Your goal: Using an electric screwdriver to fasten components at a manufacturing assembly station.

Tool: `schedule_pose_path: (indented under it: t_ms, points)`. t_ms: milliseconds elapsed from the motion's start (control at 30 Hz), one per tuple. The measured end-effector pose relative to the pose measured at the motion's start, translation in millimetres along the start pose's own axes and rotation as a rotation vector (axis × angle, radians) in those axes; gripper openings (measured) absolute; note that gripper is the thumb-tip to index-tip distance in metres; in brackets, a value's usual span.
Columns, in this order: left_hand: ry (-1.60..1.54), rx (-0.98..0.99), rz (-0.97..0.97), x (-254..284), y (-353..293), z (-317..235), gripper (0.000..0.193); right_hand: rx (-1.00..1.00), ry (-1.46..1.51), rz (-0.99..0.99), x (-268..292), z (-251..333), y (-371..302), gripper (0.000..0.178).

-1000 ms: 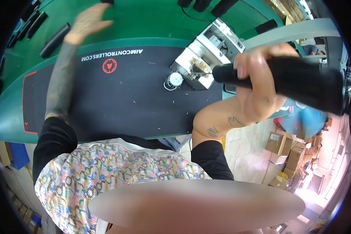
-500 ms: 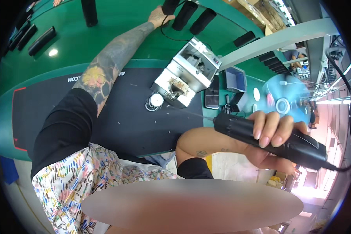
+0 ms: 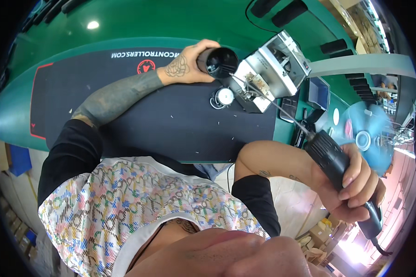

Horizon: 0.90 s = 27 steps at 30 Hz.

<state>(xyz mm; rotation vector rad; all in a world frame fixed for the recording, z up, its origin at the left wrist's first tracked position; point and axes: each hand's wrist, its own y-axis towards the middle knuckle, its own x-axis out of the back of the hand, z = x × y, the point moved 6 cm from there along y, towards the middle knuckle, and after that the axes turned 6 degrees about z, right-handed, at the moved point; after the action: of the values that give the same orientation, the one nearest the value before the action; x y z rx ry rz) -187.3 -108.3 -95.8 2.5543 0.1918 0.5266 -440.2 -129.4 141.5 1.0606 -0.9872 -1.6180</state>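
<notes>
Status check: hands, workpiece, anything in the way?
Left hand gripping black cylinder, open end showing. Right hand holding black corded driver, long bit pointed toward cylinder, contact unclear. Silver machine close by, bit crossing over it in view.

Noted green-topped workbench [image 3: 157, 19], catching a bright light reflection [image 3: 93, 25]. Below, pale floor [image 3: 289, 196]; lower right, cardboard boxes [image 3: 320, 233] beside white glare [image 3: 354, 250].

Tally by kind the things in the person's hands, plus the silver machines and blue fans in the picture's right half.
Tube, in the left hand: 1
Screwdriver, in the right hand: 1
Silver machine: 1
Blue fan: 1
Total: 4
</notes>
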Motion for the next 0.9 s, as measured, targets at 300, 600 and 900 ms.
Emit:
schedule_pose_path:
  t_ms: [300,600,900]
  points:
    - [-0.02,-0.1,0.011,-11.1,-0.3,4.0,0.067,-0.328,-0.391,0.388,-16.8,-87.0,-6.4,0.046]
    - [0.033,-0.083,-0.007,-8.8,-0.6,0.0,0.059,-0.418,-0.477,0.208,-24.3,-107.2,-3.6,0.032]
    - [-0.001,-0.028,0.029,-7.5,-2.5,6.9,0.068,-0.33,-0.72,0.136,-17.5,-115.4,-12.2,0.037]
